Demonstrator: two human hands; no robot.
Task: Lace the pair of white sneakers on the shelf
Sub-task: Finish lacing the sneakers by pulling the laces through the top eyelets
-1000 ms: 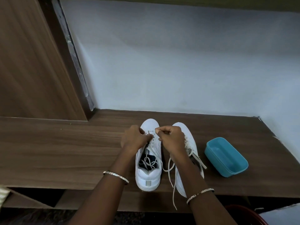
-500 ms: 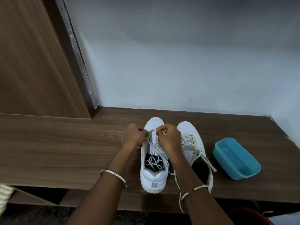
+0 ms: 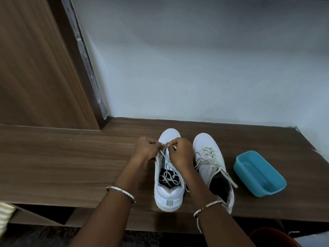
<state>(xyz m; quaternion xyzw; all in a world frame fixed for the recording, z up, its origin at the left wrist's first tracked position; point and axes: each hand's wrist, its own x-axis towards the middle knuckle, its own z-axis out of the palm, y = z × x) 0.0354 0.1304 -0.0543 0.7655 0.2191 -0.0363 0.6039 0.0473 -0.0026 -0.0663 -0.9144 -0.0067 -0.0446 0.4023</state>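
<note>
The left hand [image 3: 146, 148] and right hand [image 3: 180, 154] each pinch the lace [image 3: 161, 152] over the toe-end eyelets of the first sneaker [image 3: 169, 196]. It stands on the shelf [image 3: 62, 166], the second sneaker [image 3: 207, 145] at its three o'clock. The lace looks limp and light, best pinched near its tip.

Both forearms reach forward, the left hand [image 3: 146, 149] and right hand [image 3: 181, 154] close together, fingers [image 3: 173, 142] pinching the lace [image 3: 161, 151].

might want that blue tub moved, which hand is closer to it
Right. Both pinch the lace; the right hand has a sneaker between it and the blue tub, the left hand is beyond it, farther off.
</note>
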